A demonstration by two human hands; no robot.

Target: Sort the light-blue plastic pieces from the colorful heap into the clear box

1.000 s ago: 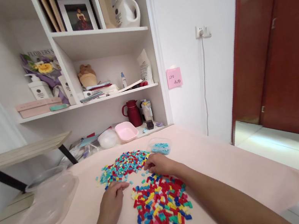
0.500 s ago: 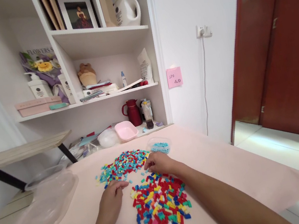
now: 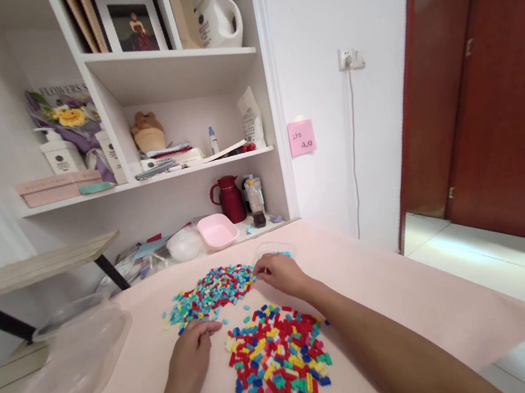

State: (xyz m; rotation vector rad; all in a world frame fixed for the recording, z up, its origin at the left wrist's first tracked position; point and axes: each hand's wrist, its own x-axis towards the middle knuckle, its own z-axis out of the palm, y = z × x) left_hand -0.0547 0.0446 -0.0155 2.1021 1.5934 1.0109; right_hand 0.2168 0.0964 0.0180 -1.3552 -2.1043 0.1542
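My left hand (image 3: 191, 351) rests on the pink table covering (image 3: 350, 262) with its fingers loosely stretched to the right, holding nothing that I can see. It lies between a far pile of small bricks (image 3: 222, 286), largely light blue, and a near pile of bricks (image 3: 278, 356) in red, yellow, blue and green. My right hand (image 3: 282, 273) is above the covering at the right end of the far pile, fingers curled and tips together. Whatever they pinch is too small to make out. Behind this hand, partly hidden, stands a clear container (image 3: 285, 245) with light blue bricks.
Clear plastic containers (image 3: 69, 366) lie at the left, near a wooden bench (image 3: 36, 267). Along the back are a pink basin (image 3: 218, 231), a red jug (image 3: 229, 199) and a bottle (image 3: 256, 204), below white shelves (image 3: 173, 63).
My right hand has moved up, away from the near pile, and now covers more of the clear container. My left hand stays in place beside the piles. The view has shifted slightly.
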